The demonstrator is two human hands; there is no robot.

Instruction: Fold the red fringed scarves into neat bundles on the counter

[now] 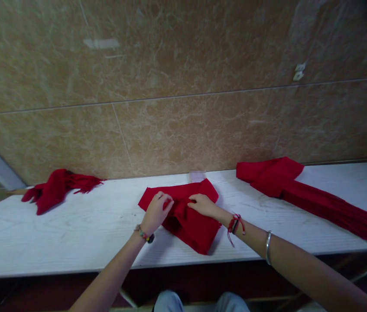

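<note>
The middle red scarf [199, 229] is lying folded on the white wood-grained table [82, 242], near its far edge at the top and reaching toward the near edge at the bottom. The left hand [158, 211] is working at the left part of this scarf, its thumb and index finger bending toward each other over the cloth; whether they are pinching it is hard to tell. The right hand [204, 205] is lying on the right part, its fingertips pointing left and pressing into the fabric, with thumb and fingers close together; whether cloth is caught between them cannot be told. Between the two hands the cloth is bunching into creases, and a dark fold is opening just below the left hand's fingers.

No container is holding the scarves; all three are lying directly on the tabletop. The middle scarf's upper band is running left to right, roughly along the wall [183, 134], while its wider lower part is slanting nearer and to the right, ending in a blunt corner.

The right red scarf [274, 180] is lying with its folded end far and left, its long axis slanting nearer and right to a fringed end. The left red scarf [53, 190] is lying crumpled, its fringe pointing right. A small pale rectangular item [197, 176] is lying just beyond the middle scarf, beside the wall.
</note>
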